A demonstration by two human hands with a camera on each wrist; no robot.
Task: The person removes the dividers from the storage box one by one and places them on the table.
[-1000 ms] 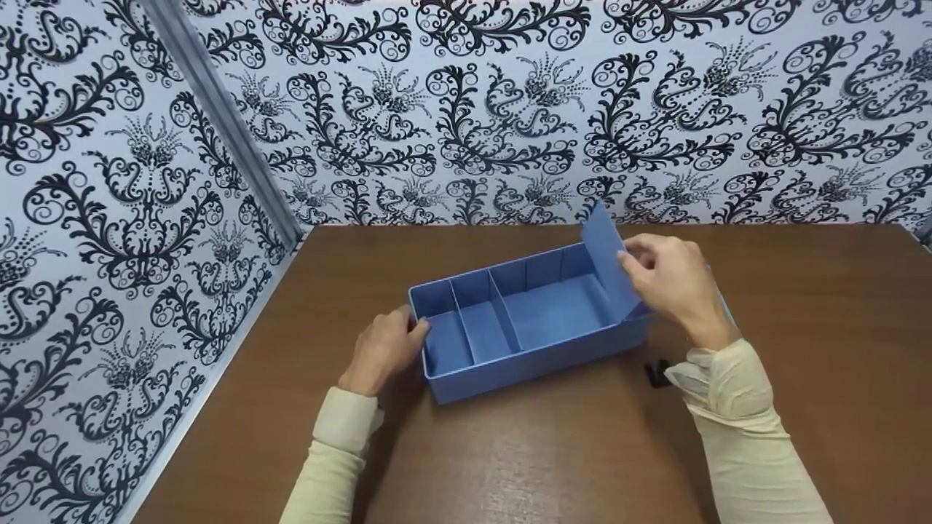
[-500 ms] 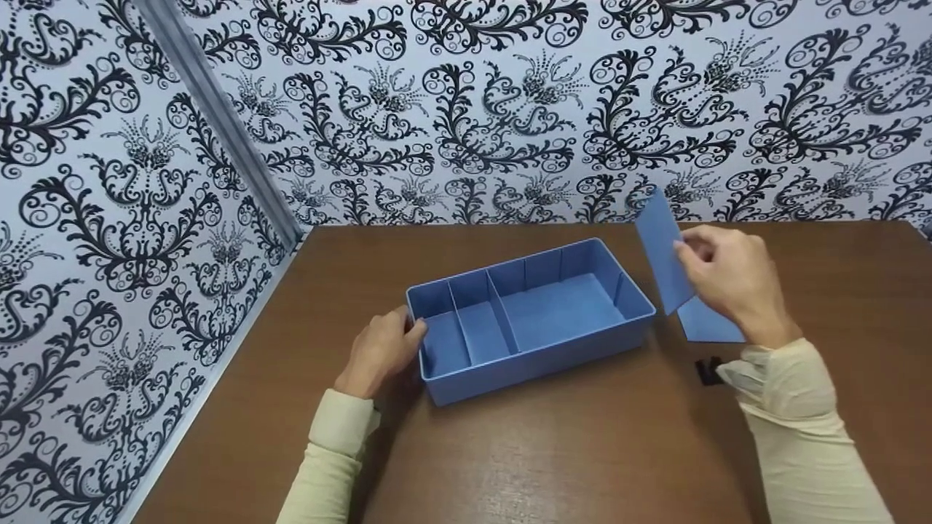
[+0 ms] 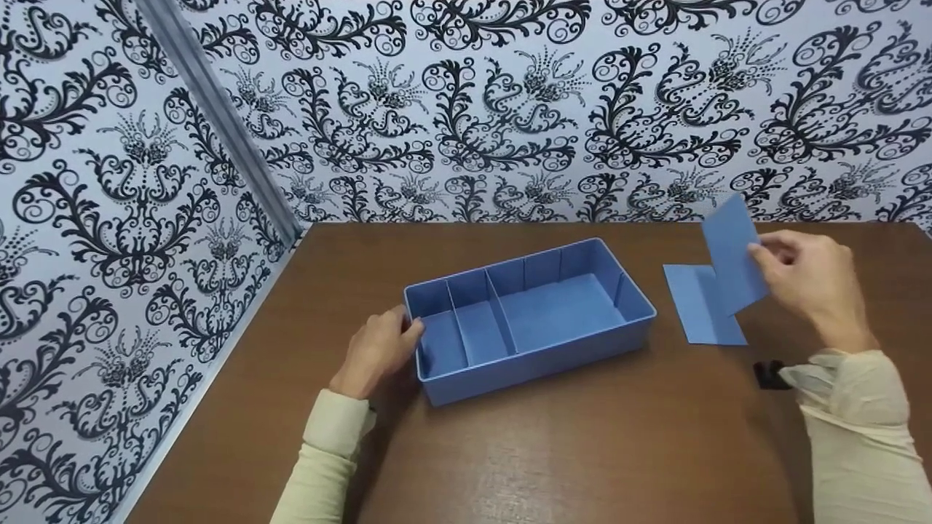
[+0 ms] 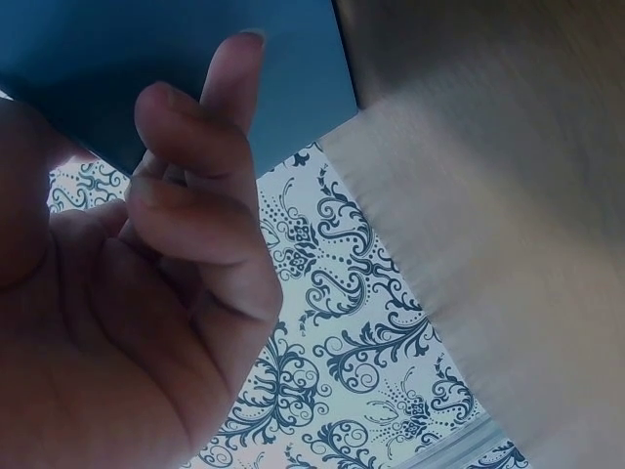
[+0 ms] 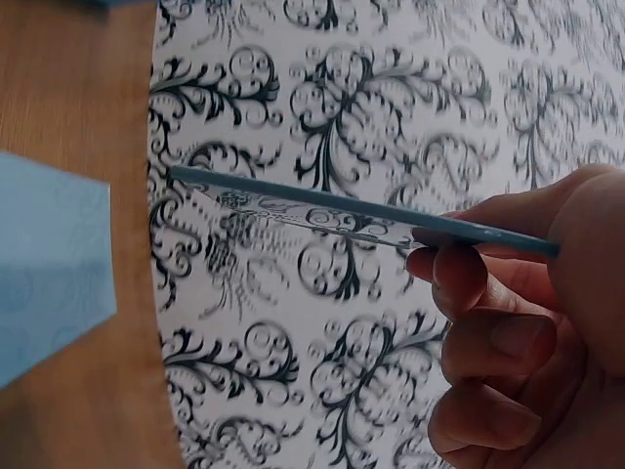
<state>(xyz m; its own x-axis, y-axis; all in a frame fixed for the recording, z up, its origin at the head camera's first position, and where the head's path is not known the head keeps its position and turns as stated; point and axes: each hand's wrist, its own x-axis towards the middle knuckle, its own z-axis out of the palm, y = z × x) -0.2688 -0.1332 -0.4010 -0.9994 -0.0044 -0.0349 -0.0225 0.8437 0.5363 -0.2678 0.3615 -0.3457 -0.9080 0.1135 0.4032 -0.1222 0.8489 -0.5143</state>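
A long blue organizer box (image 3: 542, 371) stands on the table, with two thin dividers across its left part and a wide compartment at the right. At its left end my left hand (image 3: 375, 351) grips the wall, thumb over the rim. The left wrist view shows those fingers (image 4: 200, 137) against the blue outer wall. To the right of the box, my right hand (image 3: 819, 280) pinches a flat blue divider panel (image 3: 730, 247) by its edge, upright and slightly tilted. In the right wrist view this divider (image 5: 342, 207) appears almost edge-on between thumb and fingers.
Another blue panel (image 3: 688, 306) lies flat on the brown table (image 3: 553, 458), partly behind the held one in the head view. A small black object (image 3: 770, 375) shows beside the right sleeve. Patterned walls (image 3: 502, 109) rise behind and at the left.
My right hand has lifted the divider out of the box's right end and carried it rightward, over the flat panel. My left hand has stayed on the box, which has hardly moved.
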